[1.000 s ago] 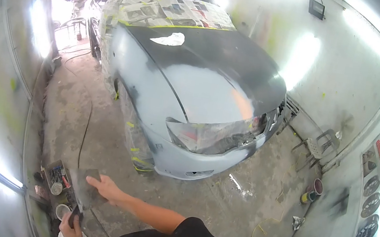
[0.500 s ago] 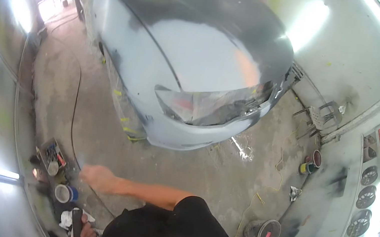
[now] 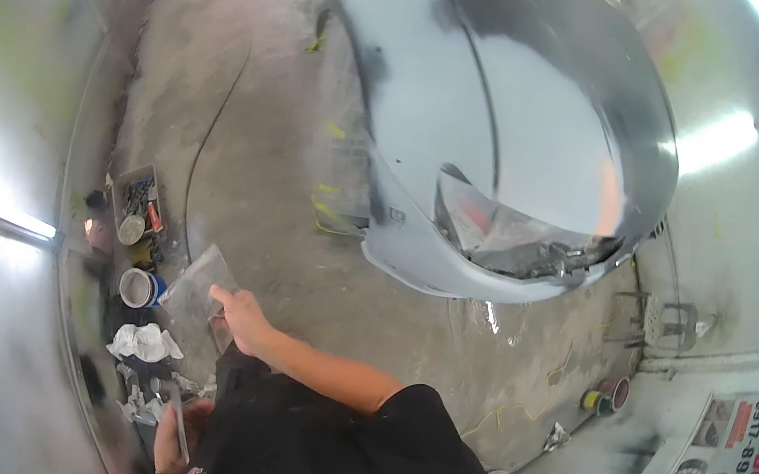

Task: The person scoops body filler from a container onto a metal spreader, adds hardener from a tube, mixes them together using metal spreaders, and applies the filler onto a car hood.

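Note:
My right hand reaches to the left, its thumb pressed on a thin, greyish, partly see-through sheet. The sheet is held up over the floor, close to a white-and-blue bucket. Lower down, my left hand is closed around a narrow flat grey piece, seen nearly edge-on; I cannot make out its kind. Beside this hand, crumpled white paper or cloth lies near the wall.
A car with patchy grey and black paint stands ahead, its headlight covered by film. Along the left wall sits a tray of tools. A hose crosses the floor. Cans and a chair stand at right.
My view has swung left, so the car appears farther right. My right hand, blurred before, now plainly shows the greyish sheet in its grip. My left hand remains low, still holding a flat piece.

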A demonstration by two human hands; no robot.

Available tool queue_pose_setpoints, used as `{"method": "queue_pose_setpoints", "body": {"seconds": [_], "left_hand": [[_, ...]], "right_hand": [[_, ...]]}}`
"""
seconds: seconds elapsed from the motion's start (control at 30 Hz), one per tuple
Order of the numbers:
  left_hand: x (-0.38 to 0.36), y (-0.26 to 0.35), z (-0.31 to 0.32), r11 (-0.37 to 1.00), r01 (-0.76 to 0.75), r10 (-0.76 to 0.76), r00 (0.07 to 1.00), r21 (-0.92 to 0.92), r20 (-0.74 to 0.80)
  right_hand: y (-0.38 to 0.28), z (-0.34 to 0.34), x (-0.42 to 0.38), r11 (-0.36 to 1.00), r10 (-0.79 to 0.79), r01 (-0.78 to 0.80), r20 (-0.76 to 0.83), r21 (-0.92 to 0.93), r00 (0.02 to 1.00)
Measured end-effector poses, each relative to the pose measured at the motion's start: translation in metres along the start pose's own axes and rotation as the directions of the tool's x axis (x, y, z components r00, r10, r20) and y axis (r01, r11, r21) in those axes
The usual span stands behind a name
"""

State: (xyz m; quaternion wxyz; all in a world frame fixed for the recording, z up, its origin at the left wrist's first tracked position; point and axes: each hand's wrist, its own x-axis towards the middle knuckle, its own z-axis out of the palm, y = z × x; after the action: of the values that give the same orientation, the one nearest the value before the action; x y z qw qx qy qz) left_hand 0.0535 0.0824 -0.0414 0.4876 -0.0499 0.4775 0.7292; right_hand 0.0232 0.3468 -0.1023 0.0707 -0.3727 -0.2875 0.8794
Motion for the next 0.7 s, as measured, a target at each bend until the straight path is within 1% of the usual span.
{"method": "queue_pose_setpoints", "body": {"seconds": [0.07, 0.1, 0.13, 0.2, 0.27, 0.3, 0.33, 0.37, 0.43, 0.53, 0.57, 0.63, 0.67, 0.7], "left_hand": [[0.016, 0.022, -0.004, 0.961, -0.052, 0.007, 0.987, -0.273, -0.162], [0.037, 0.027, -0.021, 0.921, -0.002, -0.009, 1.000, -0.389, -0.027], [0.051, 0.035, -0.042, 0.869, 0.021, 0.020, 0.997, -0.495, 0.077], [0.070, 0.072, -0.021, 0.957, -0.078, 0.068, 0.997, -0.279, -0.047], [0.088, 0.097, -0.031, 0.957, -0.114, 0.129, 0.991, -0.265, 0.039], [0.099, 0.094, -0.044, 0.939, -0.124, 0.133, 0.991, -0.320, 0.004], [0.113, 0.090, -0.054, 0.920, -0.128, 0.134, 0.991, -0.371, -0.012], [0.119, 0.096, -0.053, 0.902, -0.172, 0.148, 0.985, -0.396, -0.090], [0.123, 0.110, -0.053, 0.870, -0.235, 0.150, 0.963, -0.434, -0.222], [0.114, 0.104, -0.076, 0.840, -0.335, 0.205, 0.924, -0.426, -0.321], [0.115, 0.101, -0.083, 0.792, -0.385, 0.222, 0.904, -0.474, -0.365], [0.115, 0.099, -0.101, 0.680, -0.470, 0.190, 0.854, -0.563, -0.484], [0.114, 0.095, -0.109, 0.619, -0.509, 0.159, 0.827, -0.598, -0.539], [0.116, 0.090, -0.119, 0.560, -0.558, 0.144, 0.793, -0.612, -0.592]], "right_hand": [[-0.028, 0.029, -0.016, 0.998, -0.027, 0.032, 0.074, -0.055, 0.997], [-0.023, 0.024, 0.000, 0.978, 0.010, 0.006, 0.079, -0.208, 0.997], [-0.012, 0.028, 0.017, 0.931, 0.073, -0.027, 0.111, -0.365, 0.991], [-0.024, 0.067, 0.013, 0.941, 0.151, -0.099, 0.140, -0.323, 0.979], [-0.023, 0.084, 0.027, 0.850, 0.256, -0.193, 0.065, -0.490, 0.965], [-0.014, 0.077, 0.042, 0.782, 0.247, -0.074, 0.199, -0.619, 0.948], [-0.011, 0.078, 0.057, 0.760, 0.279, -0.033, 0.281, -0.649, 0.918], [-0.008, 0.079, 0.073, 0.742, 0.310, 0.014, 0.361, -0.670, 0.880], [-0.010, 0.102, 0.080, 0.796, 0.417, -0.119, 0.396, -0.594, 0.818], [-0.015, 0.137, 0.080, 0.773, 0.568, -0.274, 0.432, -0.572, 0.701], [-0.017, 0.141, 0.090, 0.753, 0.587, -0.289, 0.405, -0.591, 0.701], [-0.024, 0.158, 0.104, 0.624, 0.566, -0.115, 0.345, -0.773, 0.749], [-0.028, 0.164, 0.111, 0.538, 0.549, -0.033, 0.321, -0.842, 0.772], [-0.030, 0.166, 0.122, 0.480, 0.553, -0.019, 0.285, -0.877, 0.783]]}}
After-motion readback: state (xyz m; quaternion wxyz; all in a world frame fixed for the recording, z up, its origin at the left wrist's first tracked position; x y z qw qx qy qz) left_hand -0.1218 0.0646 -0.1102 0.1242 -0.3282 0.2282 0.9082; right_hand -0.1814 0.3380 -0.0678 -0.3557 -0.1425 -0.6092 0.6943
